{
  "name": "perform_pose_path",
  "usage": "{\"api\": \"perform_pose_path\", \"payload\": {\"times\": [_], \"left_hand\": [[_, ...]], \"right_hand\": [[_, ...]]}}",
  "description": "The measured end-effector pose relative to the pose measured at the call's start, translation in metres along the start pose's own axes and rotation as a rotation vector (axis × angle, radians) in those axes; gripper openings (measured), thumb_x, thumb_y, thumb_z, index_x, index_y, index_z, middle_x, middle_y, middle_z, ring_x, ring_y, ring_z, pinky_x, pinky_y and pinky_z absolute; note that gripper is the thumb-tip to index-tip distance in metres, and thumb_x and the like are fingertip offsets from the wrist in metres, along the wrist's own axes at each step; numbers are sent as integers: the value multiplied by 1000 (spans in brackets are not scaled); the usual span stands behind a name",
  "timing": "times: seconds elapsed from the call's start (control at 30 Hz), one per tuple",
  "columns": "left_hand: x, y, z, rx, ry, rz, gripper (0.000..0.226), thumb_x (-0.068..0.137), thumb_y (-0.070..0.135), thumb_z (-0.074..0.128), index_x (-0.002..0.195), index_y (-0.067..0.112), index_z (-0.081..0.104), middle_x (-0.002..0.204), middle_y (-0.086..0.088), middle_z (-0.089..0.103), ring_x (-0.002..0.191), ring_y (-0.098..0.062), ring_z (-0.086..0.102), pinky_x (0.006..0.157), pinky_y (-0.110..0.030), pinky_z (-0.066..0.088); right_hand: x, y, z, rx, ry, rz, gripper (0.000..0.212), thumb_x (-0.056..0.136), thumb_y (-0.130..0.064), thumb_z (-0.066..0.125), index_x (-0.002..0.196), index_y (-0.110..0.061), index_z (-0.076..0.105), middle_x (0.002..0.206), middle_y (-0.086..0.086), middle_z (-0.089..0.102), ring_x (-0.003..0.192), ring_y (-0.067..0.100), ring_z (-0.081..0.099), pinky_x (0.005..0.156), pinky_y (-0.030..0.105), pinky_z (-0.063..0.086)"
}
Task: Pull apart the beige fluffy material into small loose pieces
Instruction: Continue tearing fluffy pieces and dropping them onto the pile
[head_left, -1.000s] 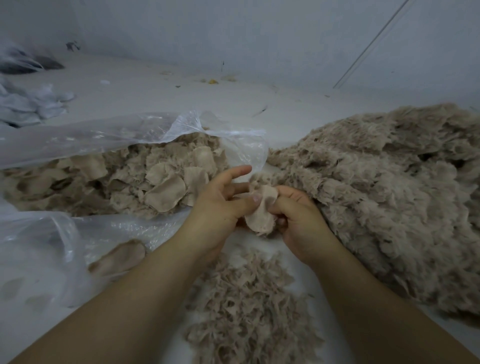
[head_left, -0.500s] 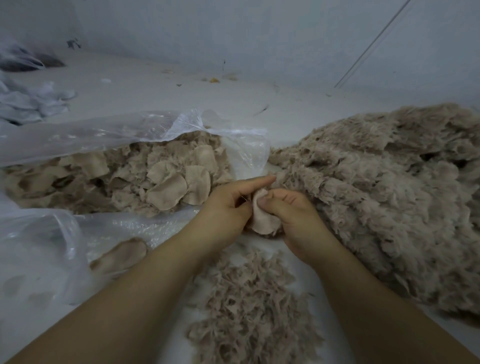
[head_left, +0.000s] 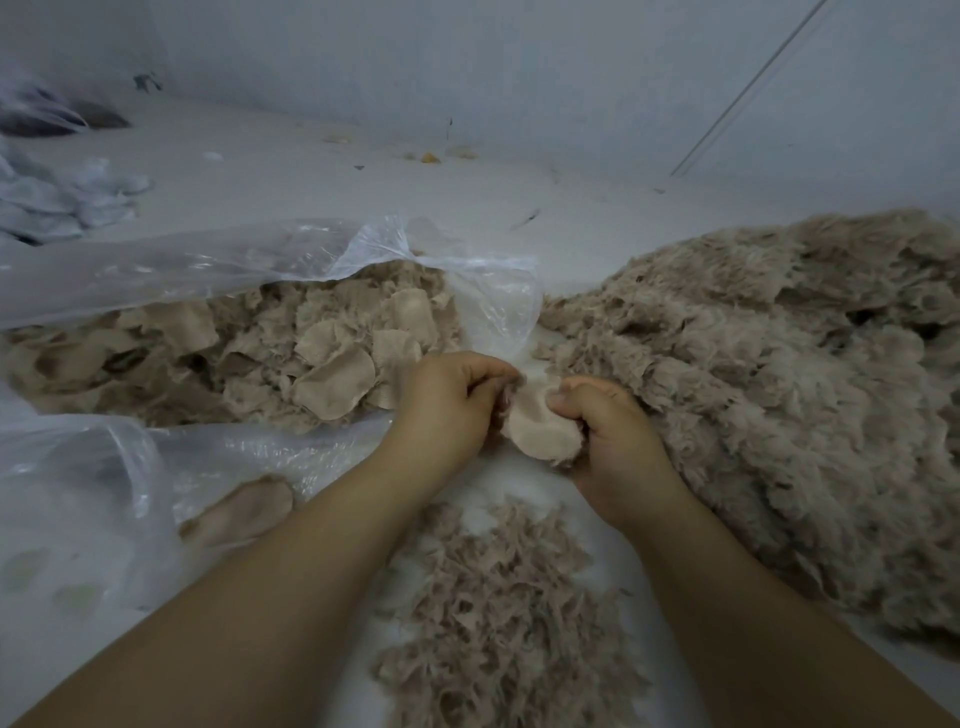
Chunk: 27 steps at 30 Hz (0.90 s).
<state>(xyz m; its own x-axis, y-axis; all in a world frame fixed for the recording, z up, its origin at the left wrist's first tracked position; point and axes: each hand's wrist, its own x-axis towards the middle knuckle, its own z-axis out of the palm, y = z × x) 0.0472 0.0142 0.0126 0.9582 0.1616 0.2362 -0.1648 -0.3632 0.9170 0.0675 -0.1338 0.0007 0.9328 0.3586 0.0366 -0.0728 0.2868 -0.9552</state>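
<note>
A small beige fluffy piece (head_left: 540, 431) with a smooth woven backing sits between both hands at the middle. My right hand (head_left: 608, 441) grips its right side, thumb on top. My left hand (head_left: 447, 405) has its fingers curled and pinches fluff at the piece's upper left edge. Below the hands lies a heap of small loose shreds (head_left: 493, 613). A big mound of beige fluffy material (head_left: 769, 389) fills the right side.
An open clear plastic bag (head_left: 218, 265) at the left holds several beige backing patches and fluff (head_left: 291, 353). One patch (head_left: 244, 509) lies on the plastic near my left forearm. Pale cloth (head_left: 57, 197) sits at the far left. A white wall rises behind.
My left hand's fingers, spread a second ago, have curled in onto the piece's edge. The piece has turned so more of its smooth backing faces me. My right hand stays in place.
</note>
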Motion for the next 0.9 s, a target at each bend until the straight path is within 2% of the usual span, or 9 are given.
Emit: {"api": "perform_pose_path", "payload": {"times": [0.07,0.2,0.3,0.37,0.47,0.53,0.67,0.77,0.9], "left_hand": [[2,-2,-2,-25,31,-57,28,96,0,54,88,16,74,81,-10,73,66,-19,67,59,-29,56],[0,1,-3,-48,-78,1,36,93,-10,52,116,13,70,114,-7,71,104,-16,67,90,-31,55],[-5,2,-2,-152,-117,-31,38,95,-3,54,109,27,73,91,1,76,71,-12,69,58,-32,58],[-7,3,-6,-237,-44,-77,31,99,8,52,106,30,73,63,-1,70,44,-17,57,38,-25,43],[-5,4,-13,-434,-45,-192,24,99,35,52,100,24,73,57,-13,57,37,-22,49,35,-24,34],[-7,6,-14,-503,-97,-216,40,89,51,56,86,14,72,60,-16,56,37,-24,49,36,-23,34],[-11,5,-9,-328,-79,-93,28,96,23,60,82,0,68,56,-15,62,36,-20,52,34,-22,38],[-11,3,-9,-324,-45,-84,26,95,18,61,81,-3,68,57,-20,62,33,-20,49,33,-21,36],[-11,3,-8,-468,13,-129,30,97,18,57,73,4,67,53,-18,57,34,-19,46,36,-20,33]], "right_hand": [[0,1,-3,28,18,17,25,69,-16,51,48,-20,62,50,-5,51,46,8,49,45,17,38],[3,3,-3,34,43,-6,19,72,-19,55,77,-3,64,66,10,52,57,16,52,50,23,41],[5,5,-3,-3,27,-11,28,77,-22,58,90,2,60,68,13,50,58,20,50,52,27,42],[5,6,-3,5,23,-11,34,78,-23,59,87,10,58,72,15,53,61,21,51,55,28,42],[5,5,-2,0,18,-9,41,80,-24,59,100,12,58,81,19,56,69,25,54,60,29,46],[4,6,-1,-27,-3,-12,43,80,-24,59,98,16,56,82,22,59,71,28,55,63,31,47],[1,5,1,-53,-74,-56,40,88,-23,61,93,16,59,84,32,66,73,36,63,67,37,53],[0,4,2,-85,-78,-70,40,94,-21,61,94,19,60,87,38,65,77,47,62,75,54,51],[0,6,4,-83,-118,-67,33,99,-14,53,96,16,66,85,33,68,79,40,67,76,44,54]]}}
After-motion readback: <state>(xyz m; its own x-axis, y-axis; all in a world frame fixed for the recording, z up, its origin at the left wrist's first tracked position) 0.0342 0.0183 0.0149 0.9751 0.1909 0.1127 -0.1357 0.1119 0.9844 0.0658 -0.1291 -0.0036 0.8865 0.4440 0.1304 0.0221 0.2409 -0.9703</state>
